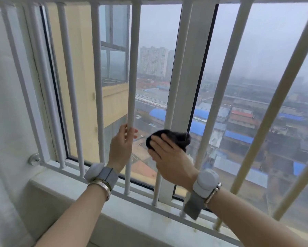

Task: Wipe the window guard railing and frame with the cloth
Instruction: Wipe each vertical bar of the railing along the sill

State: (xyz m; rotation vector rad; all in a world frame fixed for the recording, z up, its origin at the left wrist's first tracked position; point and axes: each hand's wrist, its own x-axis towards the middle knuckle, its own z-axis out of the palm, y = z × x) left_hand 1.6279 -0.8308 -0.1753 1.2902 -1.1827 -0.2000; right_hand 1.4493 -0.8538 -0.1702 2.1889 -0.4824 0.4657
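Note:
A white window guard railing (98, 72) of several upright bars fills the view in front of the glass. My left hand (121, 147) grips one middle bar (132, 77) low down, fingers curled round it. My right hand (169, 155) holds a dark cloth (174, 137) wrapped round the neighbouring bar where it crosses the white window frame post (187, 72). The cloth hides that stretch of bar.
The railing's bottom rail (74, 172) runs along a pale stone sill (78, 196). A round metal wall bracket (34, 158) anchors the rail at the left beside the white wall (5, 104). More bars stand to the right (221, 104).

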